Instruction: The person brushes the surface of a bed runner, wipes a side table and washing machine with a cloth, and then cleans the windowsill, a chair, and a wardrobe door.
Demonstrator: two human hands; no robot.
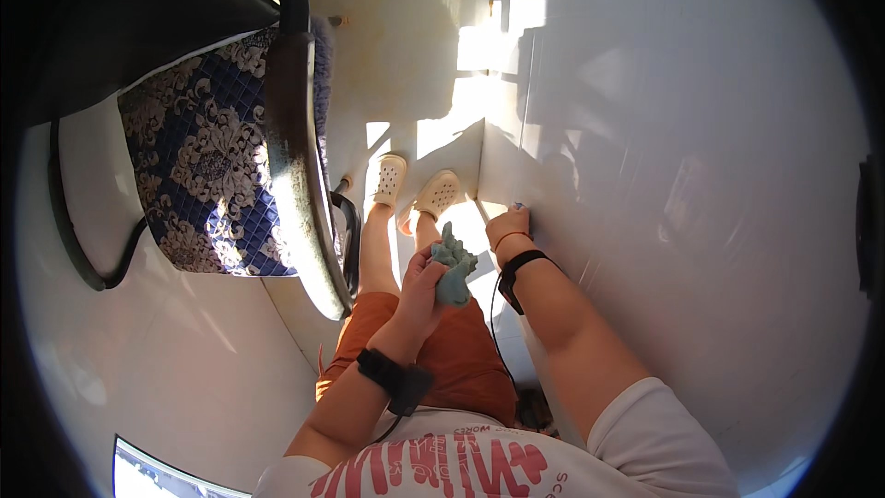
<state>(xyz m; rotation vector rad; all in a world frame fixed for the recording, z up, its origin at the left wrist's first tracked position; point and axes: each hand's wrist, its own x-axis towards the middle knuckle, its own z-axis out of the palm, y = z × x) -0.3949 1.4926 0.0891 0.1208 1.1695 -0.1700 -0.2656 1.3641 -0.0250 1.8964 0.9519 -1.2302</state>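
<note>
A crumpled grey-green cloth [454, 278] is bunched up in my left hand [422, 284], whose fingers wrap round it in front of my orange-brown shorts. My right hand [509, 225] reaches forward to the foot of the pale wall [682, 148] on the right. Its fingers are curled together, with a small bluish spot showing at the tips. What they hold, if anything, is too small to make out. Both wrists wear black straps with small devices.
To the left stands a chair with a blue floral cushion [217, 152] and a dark, worn armrest [295, 138]. My feet in beige clogs [437, 191] are on the sunlit floor. A lit screen [161, 478] shows at the lower left, and a thin black cable [495, 332] hangs near my right arm.
</note>
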